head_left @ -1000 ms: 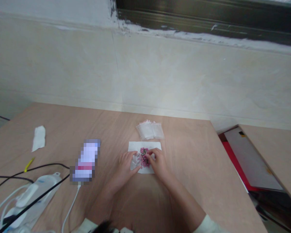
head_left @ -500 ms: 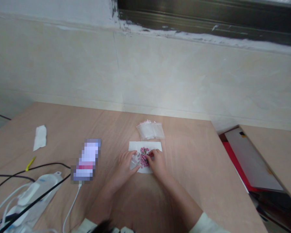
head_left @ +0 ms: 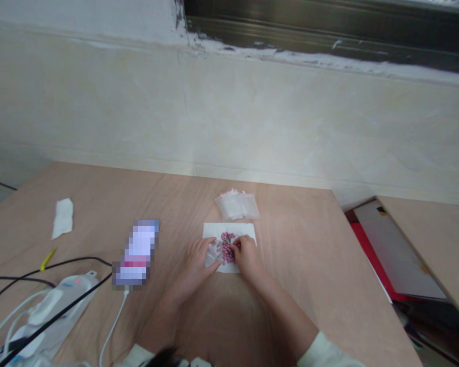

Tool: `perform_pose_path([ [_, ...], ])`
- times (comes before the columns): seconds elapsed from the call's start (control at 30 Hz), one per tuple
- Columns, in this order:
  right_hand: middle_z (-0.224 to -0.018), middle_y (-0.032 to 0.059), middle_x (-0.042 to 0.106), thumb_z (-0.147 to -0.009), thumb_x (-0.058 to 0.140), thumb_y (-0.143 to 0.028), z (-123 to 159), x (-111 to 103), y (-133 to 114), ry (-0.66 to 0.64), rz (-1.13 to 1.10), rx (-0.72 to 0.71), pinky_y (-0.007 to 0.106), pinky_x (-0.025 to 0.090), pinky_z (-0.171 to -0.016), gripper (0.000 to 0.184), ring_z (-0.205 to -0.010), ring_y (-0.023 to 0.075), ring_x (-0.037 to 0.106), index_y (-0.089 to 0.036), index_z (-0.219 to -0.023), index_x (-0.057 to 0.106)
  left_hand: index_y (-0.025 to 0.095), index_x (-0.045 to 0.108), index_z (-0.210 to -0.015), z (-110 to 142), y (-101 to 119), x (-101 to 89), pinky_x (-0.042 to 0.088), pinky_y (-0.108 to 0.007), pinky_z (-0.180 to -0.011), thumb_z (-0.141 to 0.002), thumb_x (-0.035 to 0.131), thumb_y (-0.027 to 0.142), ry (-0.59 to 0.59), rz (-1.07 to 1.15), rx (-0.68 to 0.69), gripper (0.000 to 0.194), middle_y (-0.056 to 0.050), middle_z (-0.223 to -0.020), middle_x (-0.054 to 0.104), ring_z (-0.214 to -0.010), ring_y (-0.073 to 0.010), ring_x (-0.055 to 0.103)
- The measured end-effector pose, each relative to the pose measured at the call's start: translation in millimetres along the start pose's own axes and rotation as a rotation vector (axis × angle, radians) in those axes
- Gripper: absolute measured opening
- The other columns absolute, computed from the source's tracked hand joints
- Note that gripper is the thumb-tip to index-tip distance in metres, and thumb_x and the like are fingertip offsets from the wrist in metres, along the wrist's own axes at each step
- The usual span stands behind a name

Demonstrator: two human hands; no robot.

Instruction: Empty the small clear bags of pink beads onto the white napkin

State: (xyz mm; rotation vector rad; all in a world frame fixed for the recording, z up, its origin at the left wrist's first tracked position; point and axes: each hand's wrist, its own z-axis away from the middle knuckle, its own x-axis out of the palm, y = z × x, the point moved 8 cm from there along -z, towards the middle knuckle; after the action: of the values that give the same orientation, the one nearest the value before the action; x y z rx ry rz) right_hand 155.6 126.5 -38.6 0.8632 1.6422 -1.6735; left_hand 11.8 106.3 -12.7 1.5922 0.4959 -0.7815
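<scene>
A heap of small pink beads (head_left: 227, 246) lies on a white paper sheet (head_left: 229, 232) in the middle of the wooden table (head_left: 298, 265). My left hand (head_left: 196, 261) rests at the heap's left side and grips a small clear bag (head_left: 214, 251). My right hand (head_left: 247, 254) sits at the heap's right side, its fingertips pinched together at the beads; what they hold is too small to make out. A pile of small clear zip bags (head_left: 237, 205) lies just beyond the sheet.
A blurred-out phone (head_left: 136, 252) with a white cable lies to the left. A white power strip (head_left: 42, 316) with black and white cords fills the near left corner. A folded white tissue (head_left: 62, 217) and a yellow bit (head_left: 46, 258) lie far left. Red and grey boards (head_left: 393, 255) lean right of the table.
My right hand's fingertips have shifted slightly left into the bead heap. The left hand has stayed with the clear bag.
</scene>
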Motion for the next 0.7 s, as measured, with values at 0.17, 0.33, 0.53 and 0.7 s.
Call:
perform_pose_path([
  [0.17, -0.070, 0.0090, 0.058, -0.070, 0.050, -0.013, 0.5, -2.9, -2.5, -0.009, 0.037, 0.007, 0.028, 0.038, -0.061, 0.009, -0.068, 0.0194, 0.051, -0.016, -0.064, 0.056, 0.016, 0.049, -0.102, 0.2, 0.2, 1.2, 0.037, -0.040, -0.083, -0.063, 0.060, 0.026, -0.004, -0.020, 0.012, 0.042, -0.010, -0.100, 0.057, -0.095, -0.0247, 0.049],
  [0.33, -0.072, 0.0090, 0.057, -0.070, 0.052, -0.014, 1.7, -3.8, -9.0, -0.045, 0.032, -0.016, 0.028, 0.038, -0.063, 0.007, -0.072, 0.0205, 0.050, -0.017, -0.066, 0.057, 0.016, 0.048, -0.103, 0.8, 0.5, 0.8, 0.038, -0.039, -0.082, -0.064, 0.059, 0.028, 0.001, -0.035, 0.015, 0.043, -0.010, -0.101, 0.056, -0.095, -0.0243, 0.050],
  [0.53, -0.075, 0.0094, 0.057, -0.070, 0.051, -0.012, 2.6, 3.8, -8.9, -0.095, 0.028, 0.009, 0.028, 0.038, -0.066, 0.006, -0.075, 0.0203, 0.049, -0.015, -0.069, 0.056, 0.013, 0.048, -0.103, 1.3, -1.2, 3.4, 0.036, -0.041, -0.083, -0.064, 0.059, 0.028, -0.017, -0.040, 0.019, 0.044, -0.012, -0.102, 0.056, -0.095, -0.0255, 0.049],
  [0.7, -0.076, 0.0087, 0.056, -0.070, 0.049, -0.011, 2.9, 2.3, -6.6, -0.092, -0.037, 0.027, 0.027, 0.037, -0.068, 0.007, -0.076, 0.0190, 0.049, -0.014, -0.070, 0.055, 0.014, 0.049, -0.103, 0.7, -3.3, 3.2, 0.036, -0.041, -0.083, -0.063, 0.059, 0.028, 0.007, -0.006, 0.028, 0.043, -0.013, -0.101, 0.056, -0.095, -0.0260, 0.048],
])
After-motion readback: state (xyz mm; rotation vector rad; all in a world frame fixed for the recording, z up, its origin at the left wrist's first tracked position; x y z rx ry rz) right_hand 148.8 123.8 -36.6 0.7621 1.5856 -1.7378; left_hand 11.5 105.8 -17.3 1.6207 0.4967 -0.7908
